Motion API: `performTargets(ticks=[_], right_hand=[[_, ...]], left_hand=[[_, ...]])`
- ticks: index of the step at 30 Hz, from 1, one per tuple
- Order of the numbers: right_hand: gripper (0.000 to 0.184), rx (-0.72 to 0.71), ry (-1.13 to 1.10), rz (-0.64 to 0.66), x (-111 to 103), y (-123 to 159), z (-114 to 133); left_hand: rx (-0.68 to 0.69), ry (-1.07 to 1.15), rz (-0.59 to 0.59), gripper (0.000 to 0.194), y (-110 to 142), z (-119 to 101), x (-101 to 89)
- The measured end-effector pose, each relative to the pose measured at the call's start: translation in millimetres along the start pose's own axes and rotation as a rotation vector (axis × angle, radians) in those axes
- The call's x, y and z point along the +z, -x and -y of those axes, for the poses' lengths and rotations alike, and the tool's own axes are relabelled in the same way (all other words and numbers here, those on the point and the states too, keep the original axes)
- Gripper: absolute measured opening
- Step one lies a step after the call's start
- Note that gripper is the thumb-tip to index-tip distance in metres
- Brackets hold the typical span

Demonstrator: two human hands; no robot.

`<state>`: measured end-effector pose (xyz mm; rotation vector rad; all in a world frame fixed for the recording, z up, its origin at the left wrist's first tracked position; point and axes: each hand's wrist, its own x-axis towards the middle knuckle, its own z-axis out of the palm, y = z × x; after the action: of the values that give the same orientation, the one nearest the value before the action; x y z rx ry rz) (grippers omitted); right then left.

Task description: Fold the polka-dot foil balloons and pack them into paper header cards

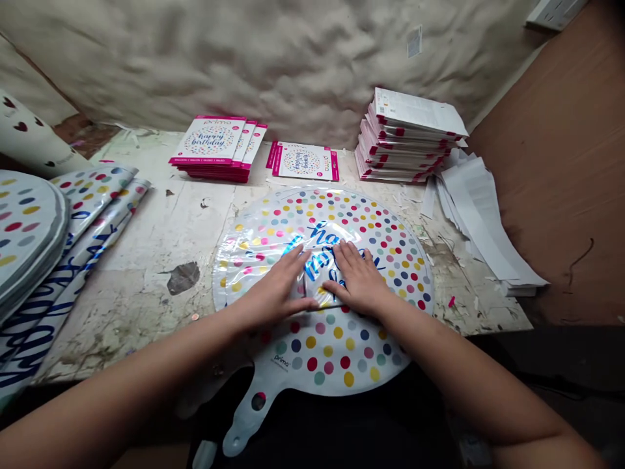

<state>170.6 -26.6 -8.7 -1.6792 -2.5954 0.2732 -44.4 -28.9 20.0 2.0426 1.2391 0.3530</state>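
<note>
A flat, round foil balloon [336, 352] with coloured dots lies in front of me, its tail pointing toward me over the table's near edge. On its middle is a small folded foil balloon [319, 286] with shiny blue lettering. My left hand [280, 286] rests on the left side of this folded piece, fingers stretched out and thumb near its front edge. Flat on its right side lies my right hand [360, 277], fingers spread. Neither hand is closed around anything. The palms hide part of the folded piece and of the lettering beneath.
Pink-edged "happy birthday" packets [209, 143] are stacked at the back, with a few more [305, 161] beside them. A taller packet stack [410, 140] and loose white paper strips [493, 221] are at right. More round balloons [29, 228] lie at left, beside folded ones [73, 260].
</note>
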Motion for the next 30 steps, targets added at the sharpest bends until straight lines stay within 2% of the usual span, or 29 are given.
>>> performTargets(ticks=[2, 4, 5, 7, 10, 11, 13, 16, 17, 18, 19, 21, 23, 25, 26, 27, 28, 30], right_hand=[[0.081, 0.019, -0.041, -0.004, 3.4, -3.3, -7.6], [0.082, -0.003, -0.053, -0.040, 7.2, -2.1, -9.8], [0.081, -0.013, -0.049, -0.062, 9.7, -0.2, -8.9], [0.079, -0.032, -0.031, -0.119, 14.5, 2.9, -6.9], [0.071, -0.084, -0.015, -0.217, 7.8, -7.9, -16.4], [0.069, -0.080, -0.004, -0.254, -2.0, -18.5, -25.7], [0.067, 0.009, 0.046, -0.349, -34.7, -50.1, -53.7], [0.071, 0.246, 0.130, -0.491, -104.6, -110.4, -110.9], [0.075, 0.292, 0.140, -0.499, -128.2, -129.2, -130.5], [0.079, 0.353, 0.182, -0.453, -149.9, -145.4, -148.9], [0.076, 0.363, 0.190, -0.429, -169.0, -158.2, -165.5], [0.054, 0.359, 0.201, -0.376, -197.7, -171.7, -190.8], [0.031, 0.343, 0.206, -0.367, -212.3, -168.2, -201.0], [0.027, 0.288, 0.211, -0.434, -209.4, -149.0, -190.6], [0.029, 0.205, 0.202, -0.495, -200.1, -134.3, -176.6], [0.030, 0.077, 0.176, -0.567, -185.1, -116.6, -157.2], [0.031, -0.110, 0.131, -0.635, -165.1, -96.6, -133.4], [0.034, -0.487, -0.020, -0.598, -115.0, -52.9, -79.9]], left_hand=[[-0.271, 0.462, -0.005, 0.067, 8.8, -10.0, -10.1], [-0.544, 0.868, 0.110, 0.048, 13.3, -20.2, -14.0], [-0.640, 0.997, 0.173, 0.042, 12.3, -24.3, -12.9], [-0.738, 1.093, 0.217, 0.037, 3.2, -29.6, -6.8], [-0.758, 1.122, 0.160, 0.031, -20.8, -33.0, -0.2], [-0.754, 1.150, 0.130, 0.028, -28.2, -34.0, -1.5], [-0.739, 1.218, 0.058, 0.030, -37.5, -36.3, -10.1], [-0.641, 1.262, -0.013, 0.042, -34.4, -37.9, -30.0], [-0.599, 1.272, -0.020, 0.046, -29.5, -37.0, -35.7], [-0.568, 1.288, -0.023, 0.049, -23.2, -35.0, -40.1], [-0.553, 1.306, -0.012, 0.051, -15.9, -32.0, -43.1], [-0.557, 1.327, 0.012, 0.050, -0.1, -23.0, -45.4], [-0.546, 1.303, 0.040, 0.045, 15.8, -12.9, -44.5], [-0.491, 1.237, 0.086, 0.037, 30.6, -6.6, -43.4], [-0.449, 1.200, 0.119, 0.034, 37.2, -6.4, -43.3], [-0.400, 1.166, 0.168, 0.033, 43.1, -8.6, -43.6], [-0.343, 1.132, 0.221, 0.032, 48.1, -13.3, -44.3], [-0.225, 1.055, 0.311, 0.030, 54.7, -28.1, -46.2]])
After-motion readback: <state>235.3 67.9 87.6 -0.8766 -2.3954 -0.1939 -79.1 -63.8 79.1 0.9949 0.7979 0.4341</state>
